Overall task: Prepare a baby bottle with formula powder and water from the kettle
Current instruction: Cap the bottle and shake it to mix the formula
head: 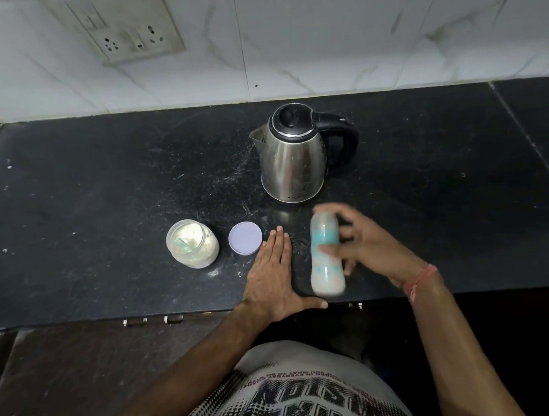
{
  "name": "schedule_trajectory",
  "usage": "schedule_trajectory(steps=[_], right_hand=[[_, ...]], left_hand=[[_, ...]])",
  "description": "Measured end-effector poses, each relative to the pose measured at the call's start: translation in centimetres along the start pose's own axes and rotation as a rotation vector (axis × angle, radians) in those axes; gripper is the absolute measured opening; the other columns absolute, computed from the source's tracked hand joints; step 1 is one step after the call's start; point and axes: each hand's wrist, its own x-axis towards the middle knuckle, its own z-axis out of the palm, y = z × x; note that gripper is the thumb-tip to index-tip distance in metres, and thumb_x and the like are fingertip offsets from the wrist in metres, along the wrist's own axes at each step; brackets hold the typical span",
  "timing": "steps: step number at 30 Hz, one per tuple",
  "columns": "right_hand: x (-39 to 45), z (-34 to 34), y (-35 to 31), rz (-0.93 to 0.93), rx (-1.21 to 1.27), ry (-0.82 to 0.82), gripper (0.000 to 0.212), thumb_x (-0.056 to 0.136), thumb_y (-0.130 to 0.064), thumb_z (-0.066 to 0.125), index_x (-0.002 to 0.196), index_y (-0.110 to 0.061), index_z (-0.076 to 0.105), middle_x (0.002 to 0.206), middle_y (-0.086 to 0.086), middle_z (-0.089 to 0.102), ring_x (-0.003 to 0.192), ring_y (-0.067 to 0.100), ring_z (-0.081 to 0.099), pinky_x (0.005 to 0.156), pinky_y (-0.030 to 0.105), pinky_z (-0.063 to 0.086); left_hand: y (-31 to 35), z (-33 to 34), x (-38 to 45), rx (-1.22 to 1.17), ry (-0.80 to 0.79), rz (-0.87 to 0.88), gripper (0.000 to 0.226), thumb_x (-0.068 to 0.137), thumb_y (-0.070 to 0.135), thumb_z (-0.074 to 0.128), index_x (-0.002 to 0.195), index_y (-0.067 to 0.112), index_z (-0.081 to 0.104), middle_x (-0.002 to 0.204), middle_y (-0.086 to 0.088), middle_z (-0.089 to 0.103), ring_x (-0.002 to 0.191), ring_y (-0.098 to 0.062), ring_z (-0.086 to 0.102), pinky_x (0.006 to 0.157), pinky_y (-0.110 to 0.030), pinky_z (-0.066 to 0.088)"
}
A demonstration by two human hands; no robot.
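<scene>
Right grip (pixel 353 245) grasps the motion-blurred baby bottle (pixel 326 256) of milky liquid above the tabletop (pixel 106 184); left grip (pixel 272 278) lies released, flat, beside the purple lid (pixel 245 242).

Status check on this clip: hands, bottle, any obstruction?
Left hand flat on counter, empty. Right hand gripping baby bottle, blurred, milky inside. Formula jar open, lid beside it. Nothing blocking.

One head view looks steeply down at the counter (pixel 107 191), fairly close; edges perhaps distorted.
</scene>
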Motion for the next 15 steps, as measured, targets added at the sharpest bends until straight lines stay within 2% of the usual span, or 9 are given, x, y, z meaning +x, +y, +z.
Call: schedule_trajectory(steps=[2, 3, 5, 6, 9, 10, 13, 14, 15], right_hand=[[0.1, 0.0, 0.3, -0.030, 0.129, 0.202, 0.065, 0.103, -0.020, 0.077, 0.151, -0.051, 0.047, 0.133, 0.009, 0.074, 0.111, 0.028, 0.079, 0.062, 0.040, 0.065], [-0.1, 0.0, 0.3, -0.025, 0.145, 0.196, 0.065, 0.104, -0.021, 0.076, 0.152, -0.051, 0.045, 0.135, 0.010, 0.072, 0.112, 0.027, 0.079, 0.062, 0.042, 0.066], [-0.1, -0.5, 0.6, -0.028, 0.146, -0.002, 0.068, 0.101, -0.016, 0.077, 0.154, -0.048, 0.048, 0.134, 0.013, 0.073, 0.110, 0.031, 0.079, 0.059, 0.041, 0.066], [-0.1, -0.8, 0.7, -0.038, 0.182, -0.039, 0.069, 0.099, -0.015, 0.078, 0.154, -0.046, 0.051, 0.133, 0.016, 0.074, 0.107, 0.032, 0.080, 0.056, 0.039, 0.065], [0.6, -1.6, 0.4, -0.047, 0.359, 0.203, 0.065, 0.094, -0.026, 0.077, 0.151, -0.041, 0.052, 0.138, 0.027, 0.068, 0.094, 0.024, 0.079, 0.049, 0.031, 0.062], [0.9, -1.7, 0.4, -0.041, 0.338, 0.216, 0.065, 0.094, -0.028, 0.077, 0.151, -0.041, 0.050, 0.139, 0.027, 0.067, 0.094, 0.022, 0.079, 0.048, 0.030, 0.061], [0.8, -1.7, 0.5, -0.013, 0.140, -0.121, 0.070, 0.097, -0.018, 0.079, 0.155, -0.043, 0.049, 0.133, 0.020, 0.074, 0.109, 0.031, 0.079, 0.052, 0.034, 0.063], [0.7, -1.7, 0.7, -0.021, 0.119, -0.141, 0.069, 0.099, -0.014, 0.079, 0.156, -0.043, 0.050, 0.132, 0.016, 0.075, 0.111, 0.033, 0.078, 0.054, 0.035, 0.064], [0.7, -1.3, 0.7, -0.028, 0.142, -0.069, 0.068, 0.101, -0.013, 0.077, 0.155, -0.043, 0.050, 0.131, 0.014, 0.075, 0.112, 0.033, 0.078, 0.056, 0.036, 0.065]], left_hand=[[0.2, -0.2, -0.1, -0.015, 0.012, -0.004, 0.182, 0.052, 0.122, 0.042, 0.178, 0.002, -0.009, 0.186, -0.015, -0.025, 0.173, -0.026, -0.025, 0.142, -0.044, -0.007], [0.2, -0.1, -0.2, -0.011, 0.009, -0.005, 0.180, 0.054, 0.121, 0.045, 0.178, 0.002, -0.009, 0.185, -0.015, -0.026, 0.173, -0.026, -0.026, 0.142, -0.045, -0.007], [0.2, -0.2, -0.2, -0.001, -0.008, -0.011, 0.179, 0.058, 0.120, 0.048, 0.178, 0.002, -0.012, 0.185, -0.015, -0.029, 0.172, -0.026, -0.028, 0.142, -0.044, -0.009], [0.2, -0.2, -0.3, 0.003, -0.013, -0.009, 0.178, 0.058, 0.119, 0.049, 0.177, 0.002, -0.013, 0.184, -0.014, -0.030, 0.172, -0.025, -0.029, 0.142, -0.044, -0.010], [0.3, -0.4, -0.3, 0.010, -0.009, -0.008, 0.178, 0.059, 0.119, 0.049, 0.177, 0.003, -0.014, 0.184, -0.013, -0.031, 0.172, -0.025, -0.029, 0.141, -0.042, -0.012], [0.3, -0.4, -0.2, 0.010, -0.009, -0.010, 0.178, 0.059, 0.119, 0.049, 0.178, 0.003, -0.014, 0.184, -0.013, -0.030, 0.172, -0.025, -0.029, 0.141, -0.043, -0.012], [0.2, -0.4, -0.3, 0.032, -0.020, 0.003, 0.177, 0.060, 0.119, 0.049, 0.177, 0.002, -0.013, 0.184, -0.015, -0.029, 0.172, -0.025, -0.029, 0.142, -0.044, -0.010], [0.1, -0.4, -0.3, 0.033, -0.025, 0.008, 0.177, 0.060, 0.119, 0.048, 0.177, 0.002, -0.013, 0.185, -0.015, -0.029, 0.172, -0.026, -0.029, 0.142, -0.044, -0.010], [0.2, -0.4, -0.3, 0.028, -0.023, 0.007, 0.177, 0.059, 0.119, 0.048, 0.178, 0.002, -0.012, 0.185, -0.015, -0.029, 0.172, -0.026, -0.028, 0.142, -0.044, -0.009]])
